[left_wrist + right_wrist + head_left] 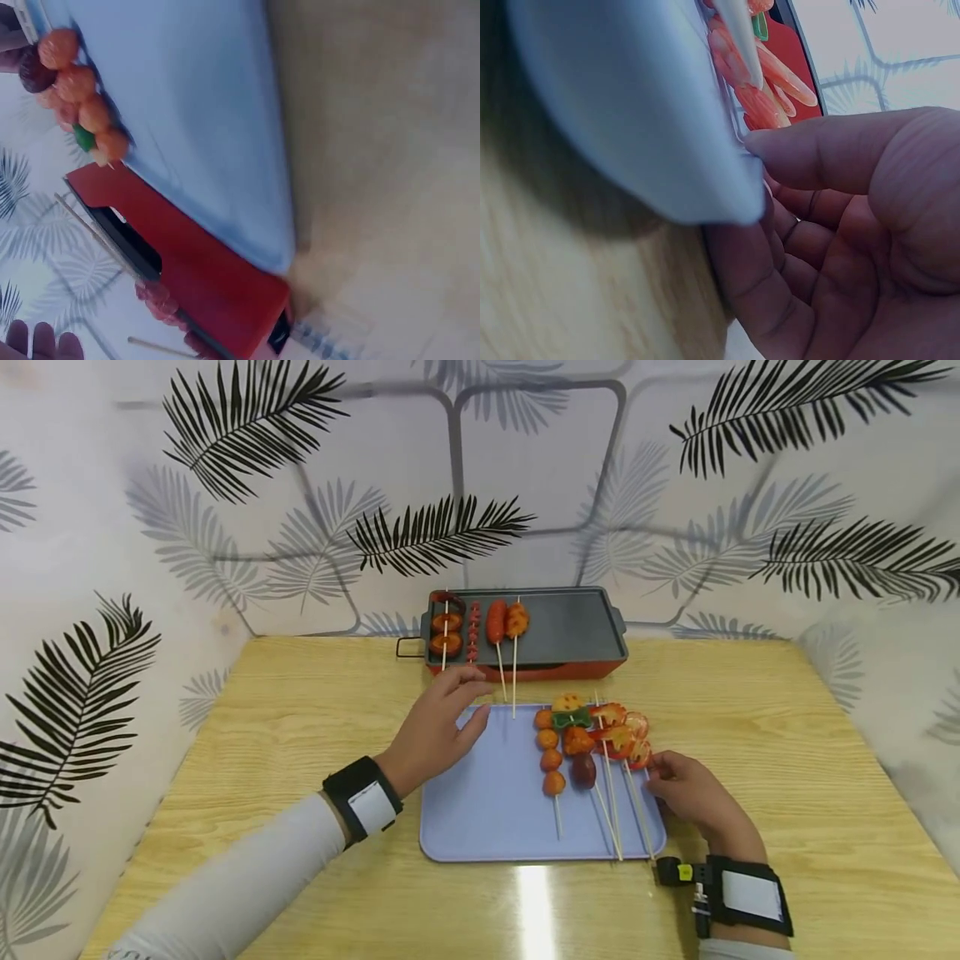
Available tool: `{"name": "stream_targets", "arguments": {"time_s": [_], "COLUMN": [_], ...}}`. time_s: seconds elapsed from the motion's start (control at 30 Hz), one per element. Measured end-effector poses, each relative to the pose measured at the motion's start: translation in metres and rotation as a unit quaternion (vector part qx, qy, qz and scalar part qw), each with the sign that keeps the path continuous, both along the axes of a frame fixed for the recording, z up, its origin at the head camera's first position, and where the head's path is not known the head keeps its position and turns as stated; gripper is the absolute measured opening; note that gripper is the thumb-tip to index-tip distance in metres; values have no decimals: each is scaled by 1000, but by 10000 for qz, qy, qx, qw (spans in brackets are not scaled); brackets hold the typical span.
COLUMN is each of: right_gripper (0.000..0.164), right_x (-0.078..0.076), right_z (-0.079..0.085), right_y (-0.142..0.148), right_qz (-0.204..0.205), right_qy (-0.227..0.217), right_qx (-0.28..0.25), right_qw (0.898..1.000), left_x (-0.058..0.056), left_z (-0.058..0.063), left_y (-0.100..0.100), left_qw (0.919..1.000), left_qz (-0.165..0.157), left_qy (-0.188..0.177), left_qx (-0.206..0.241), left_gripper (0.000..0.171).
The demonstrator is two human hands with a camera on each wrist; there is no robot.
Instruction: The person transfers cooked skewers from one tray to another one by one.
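Two bare hands work at a pale blue rectangular tray (480,814) on a wood-grain table (757,710). Taking the tray as the clock face, the right hand (690,793) is at 3 o'clock, pinching its rim, thumb above and fingers beneath. The left hand (433,731), at 10 o'clock, holds nothing; its fingers are loosely bent near the tray's corner. Food skewers lie on the tray between 12 and 4 o'clock: a skewer of orange balls (551,760), a mixed skewer (578,742) with a dark red ball, and red-orange shrimp-like skewers (617,742). Beyond, at 12 o'clock, a red-sided grill (573,627) carries four more skewers, including a red sausage (496,622). Both wrists wear black straps with white patches. Dark lettering on the left sleeve (247,877), at the frame's 7 o'clock, is cut off and unreadable.
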State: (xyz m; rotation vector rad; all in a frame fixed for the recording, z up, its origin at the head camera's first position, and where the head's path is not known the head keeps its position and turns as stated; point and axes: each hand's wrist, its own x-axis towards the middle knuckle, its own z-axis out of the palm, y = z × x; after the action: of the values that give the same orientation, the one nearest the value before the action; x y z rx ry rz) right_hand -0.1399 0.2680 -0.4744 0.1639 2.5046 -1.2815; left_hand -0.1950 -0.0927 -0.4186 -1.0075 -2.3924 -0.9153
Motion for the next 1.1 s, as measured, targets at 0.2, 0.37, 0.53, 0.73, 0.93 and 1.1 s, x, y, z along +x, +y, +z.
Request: {"name": "stream_targets", "arguments": {"time_s": [0.2, 0.37, 0.53, 0.73, 0.93, 1.1], "right_gripper": [31, 29, 29, 28, 28, 27], "right_x": [3, 5, 2, 2, 1, 0], "right_z": [-2, -5, -4, -4, -5, -3], "right_y": [-1, -2, 0, 1, 2, 3], "right_qz": [-66, -66, -74, -93, -6, 69], "right_qy": [-117, 14, 152, 81, 110, 157], "right_qx": [-27, -99, -66, -57, -83, 14], "right_qw": [9999, 9999, 9998, 9999, 9999, 9999], "left_x": [-25, -36, -43, -50, -52, -56], "left_z": [4, -1, 1, 4, 14, 19], "left_y": [14, 19, 29, 50, 66, 72], "left_qw": [9935, 9816, 9782, 9834, 9673, 9506], "left_qz": [49, 77, 411, 688, 1062, 1392], "left_qy": [334, 603, 536, -475, -2011, -2476], "left_qx": [-1092, -1811, -1965, -1608, -1120, -1255], "left_gripper": [27, 25, 21, 28, 35, 39]}}
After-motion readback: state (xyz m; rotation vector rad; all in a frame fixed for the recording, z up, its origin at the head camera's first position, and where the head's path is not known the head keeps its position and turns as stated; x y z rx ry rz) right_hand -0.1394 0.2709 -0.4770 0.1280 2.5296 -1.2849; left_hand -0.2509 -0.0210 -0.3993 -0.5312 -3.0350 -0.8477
